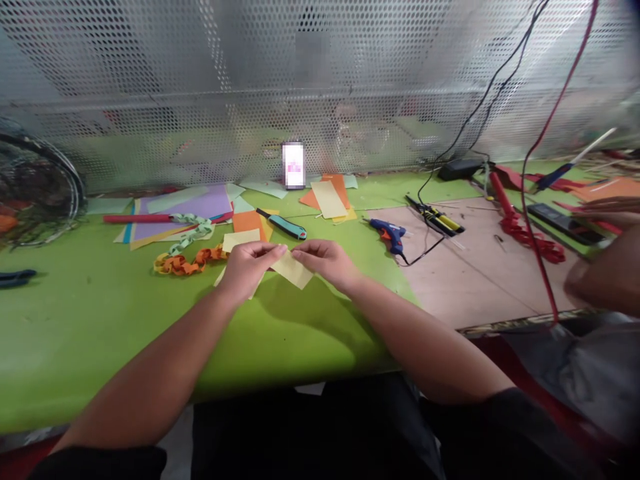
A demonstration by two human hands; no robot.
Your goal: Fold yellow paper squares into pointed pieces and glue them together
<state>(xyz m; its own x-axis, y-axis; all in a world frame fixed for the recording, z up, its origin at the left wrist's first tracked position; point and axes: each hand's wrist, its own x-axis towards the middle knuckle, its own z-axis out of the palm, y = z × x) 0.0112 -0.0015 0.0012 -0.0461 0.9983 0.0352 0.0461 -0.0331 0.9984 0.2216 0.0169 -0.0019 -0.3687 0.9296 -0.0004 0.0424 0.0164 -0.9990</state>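
Over the tabletop (100, 313), yellow paper strip (295, 271) is pinched in grip of L hand (249, 265) & R hand (327, 259); could be torn/creased crooked if pulled unevenly.

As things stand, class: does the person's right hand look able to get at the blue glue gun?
Probably yes. The glue gun lies just right of the right hand, with only bare table between; but that hand pinches the yellow paper with the left hand.
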